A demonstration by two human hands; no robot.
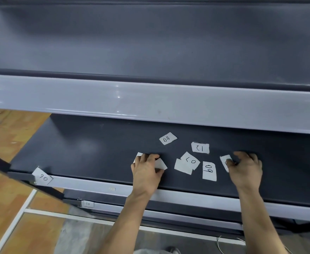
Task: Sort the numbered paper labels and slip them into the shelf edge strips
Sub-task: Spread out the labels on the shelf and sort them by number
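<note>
Slips flanking label 09 are seemingly pinched by left hand and right hand; loose neighbours could be dragged off shelf.

Left hand grips a blank label, right hand a marked label, on the shelf.

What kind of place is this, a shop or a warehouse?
Probably a shop or stockroom being fitted out: bare grey shelves with pale edge strips, handwritten numbered labels loose on one shelf, and a wood-pattern floor.
</note>
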